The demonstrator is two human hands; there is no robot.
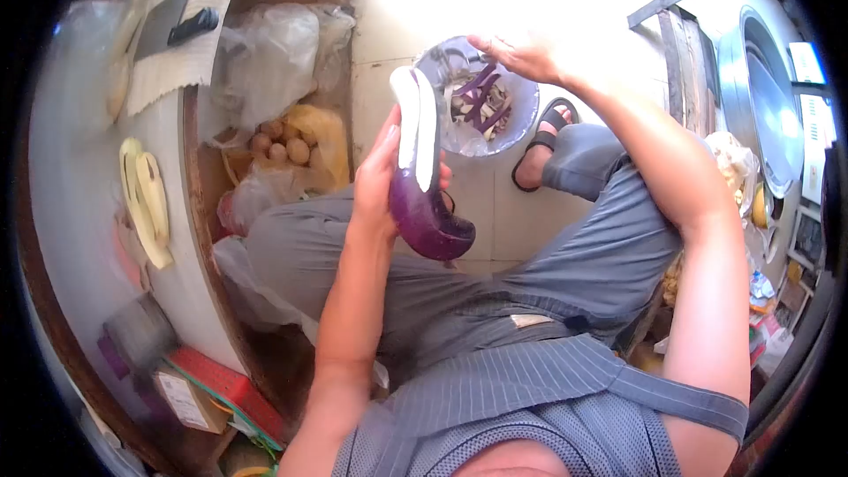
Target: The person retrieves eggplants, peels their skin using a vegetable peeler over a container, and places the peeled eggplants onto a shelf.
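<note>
By the left edge of the plastic bucket (525,106), partly hides the left grip (375,178) behind a partly peeled eggplant (422,155), clasped mid-length; points pale end beyond, purple end nearer. Over the upper-right edge, extends the right grip (521,60); cannot tell whether holding something.

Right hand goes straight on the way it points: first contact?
Way looks free for the right hand, past the bucket and over pale floor; clearance above the rim is unclear.
</note>
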